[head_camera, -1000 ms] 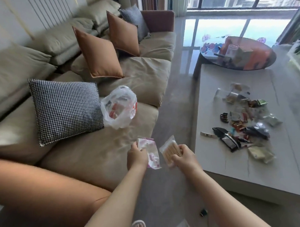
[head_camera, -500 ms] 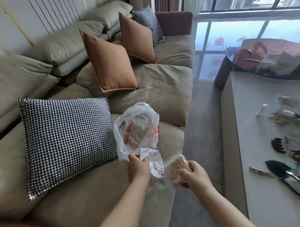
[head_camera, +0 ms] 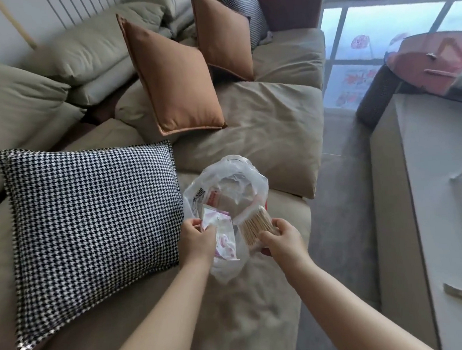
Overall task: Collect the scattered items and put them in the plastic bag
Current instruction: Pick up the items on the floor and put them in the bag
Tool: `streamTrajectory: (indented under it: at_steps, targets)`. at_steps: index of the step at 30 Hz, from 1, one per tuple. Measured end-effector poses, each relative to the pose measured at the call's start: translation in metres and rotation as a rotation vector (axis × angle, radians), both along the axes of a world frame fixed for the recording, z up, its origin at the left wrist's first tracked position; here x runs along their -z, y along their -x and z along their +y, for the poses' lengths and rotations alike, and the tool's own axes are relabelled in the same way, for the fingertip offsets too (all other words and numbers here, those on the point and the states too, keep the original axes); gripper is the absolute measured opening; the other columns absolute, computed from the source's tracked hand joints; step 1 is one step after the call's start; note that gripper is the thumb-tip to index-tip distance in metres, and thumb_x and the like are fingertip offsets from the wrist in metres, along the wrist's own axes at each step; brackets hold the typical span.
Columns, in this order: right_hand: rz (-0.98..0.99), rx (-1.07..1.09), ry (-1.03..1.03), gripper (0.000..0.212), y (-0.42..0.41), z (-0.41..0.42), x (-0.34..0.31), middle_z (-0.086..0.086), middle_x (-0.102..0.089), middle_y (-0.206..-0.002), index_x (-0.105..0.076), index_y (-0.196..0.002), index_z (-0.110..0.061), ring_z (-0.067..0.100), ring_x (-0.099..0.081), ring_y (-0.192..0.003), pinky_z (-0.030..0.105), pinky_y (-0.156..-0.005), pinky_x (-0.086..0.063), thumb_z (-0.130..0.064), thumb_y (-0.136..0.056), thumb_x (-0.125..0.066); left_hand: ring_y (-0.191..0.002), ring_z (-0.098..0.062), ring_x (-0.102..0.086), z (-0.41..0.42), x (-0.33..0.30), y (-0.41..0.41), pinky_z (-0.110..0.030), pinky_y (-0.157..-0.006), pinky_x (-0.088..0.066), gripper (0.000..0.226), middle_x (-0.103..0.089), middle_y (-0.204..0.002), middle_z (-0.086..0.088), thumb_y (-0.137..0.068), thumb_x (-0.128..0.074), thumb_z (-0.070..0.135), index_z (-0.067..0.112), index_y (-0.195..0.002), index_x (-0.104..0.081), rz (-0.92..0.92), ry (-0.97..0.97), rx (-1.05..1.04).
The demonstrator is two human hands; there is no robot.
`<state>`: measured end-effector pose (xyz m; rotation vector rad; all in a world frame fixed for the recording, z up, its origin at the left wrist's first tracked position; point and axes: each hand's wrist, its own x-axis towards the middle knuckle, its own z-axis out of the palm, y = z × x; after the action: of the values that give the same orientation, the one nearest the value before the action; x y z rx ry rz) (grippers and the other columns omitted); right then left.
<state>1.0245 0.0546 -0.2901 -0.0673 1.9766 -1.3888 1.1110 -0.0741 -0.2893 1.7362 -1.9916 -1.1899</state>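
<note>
Holding two small packets at the mouth of the plastic bag (head_camera: 225, 185), which lies crumpled on the sofa seat (head_camera: 255, 299) just right of the houndstooth cushion (head_camera: 90, 224). Left hand (head_camera: 197, 240) pinches a pink-and-white sachet (head_camera: 221, 236) by its upper left edge, thumb and fingers closed on it; the sachet hangs over the bag's near rim. Right hand (head_camera: 282, 242) grips a clear pack of wooden sticks (head_camera: 255, 226) at its near end, fingers curled round it, far end pointing into the bag's opening. Judgement: both packets are light; the sachet is limp and slick, so an edge pinch should hold; the stick pack is stiffer, best held across its width so the film does not slide. The bag is thin, soft and partly collapsed; its mouth likely needs holding open at the rim. Hard to make out: contents already inside show only as red-printed shapes through the film; the bag's handles cannot be told. The table (head_camera: 435, 220), right of the bag, is cut off, so how many items remain cannot be judged.
</note>
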Motion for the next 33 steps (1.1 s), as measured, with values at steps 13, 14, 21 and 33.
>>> streamTrajectory:
  at_steps: [13, 14, 21, 33]
  targets:
    - [0.082, -0.104, -0.077, 0.023, 0.057, -0.078, 0.036, 0.003, -0.061, -0.103, -0.056, -0.111, -0.018, 0.027, -0.061, -0.101, 0.035, -0.086, -0.049, -0.013, -0.090, -0.048, -0.094, -0.025, -0.062, -0.045, 0.032, 0.051, -0.032, -0.082, -0.053, 0.041, -0.063, -0.115, -0.008, -0.084, -0.066, 0.013, 0.011, -0.122, -0.052, -0.098, 0.027, 0.043]
    - [0.076, -0.128, -0.075, 0.033, 0.057, -0.084, 0.038, 0.003, -0.059, -0.110, -0.054, -0.123, -0.017, 0.027, -0.060, -0.107, 0.037, -0.092, -0.049, -0.012, -0.091, -0.045, -0.095, -0.023, -0.061, -0.047, 0.034, 0.053, -0.032, -0.083, -0.052, 0.043, -0.063, -0.116, -0.007, -0.085, -0.066, 0.015, 0.011, -0.125, -0.051, -0.077, 0.025, 0.048]
    - [0.218, -0.356, -0.190, 0.038, 0.045, -0.069, 0.044, 0.010, -0.059, -0.127, -0.051, -0.130, -0.013, 0.028, -0.051, -0.121, 0.029, -0.096, -0.039, -0.011, -0.094, -0.041, -0.104, -0.024, -0.060, -0.040, 0.045, 0.050, -0.036, -0.091, -0.051, 0.049, -0.063, -0.109, -0.003, -0.087, -0.061, 0.021, 0.015, -0.133, -0.047, -0.100, -0.020, 0.108]
    - [0.311, -0.516, -0.501, 0.041, 0.013, 0.076, 0.048, 0.002, -0.054, -0.133, -0.047, -0.131, -0.019, 0.023, -0.050, -0.123, 0.032, -0.099, -0.043, -0.020, -0.090, -0.043, -0.115, -0.025, -0.057, 0.074, 0.031, 0.029, -0.031, -0.096, -0.046, 0.049, -0.060, -0.123, -0.004, -0.088, -0.056, 0.031, 0.021, -0.134, -0.046, -0.352, -0.030, 0.646]
